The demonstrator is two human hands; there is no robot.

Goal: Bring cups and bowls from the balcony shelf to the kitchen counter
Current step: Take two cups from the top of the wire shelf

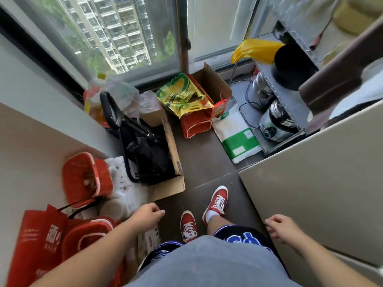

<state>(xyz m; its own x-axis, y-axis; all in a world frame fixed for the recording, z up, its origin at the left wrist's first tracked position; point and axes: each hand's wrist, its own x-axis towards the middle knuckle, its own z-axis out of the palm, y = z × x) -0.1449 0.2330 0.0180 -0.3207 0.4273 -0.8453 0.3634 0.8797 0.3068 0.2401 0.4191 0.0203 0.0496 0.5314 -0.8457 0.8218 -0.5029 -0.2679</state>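
I stand on a narrow balcony and look down at my red shoes. My left hand hangs low at the left, fingers loosely curled, holding nothing. My right hand hangs at the right beside a pale cabinet side, also with nothing in it. A wire metal shelf stands at the far right by the window; on it I see a black pot, a steel cooker and a blender-like appliance. No cups or bowls are visible from here.
The dark tiled floor is crowded: a cardboard box with a black bag, red baskets, a red paper bag, a yellow-green sack, a green-white sack, an oil bottle. A yellow plastic bag hangs off the shelf.
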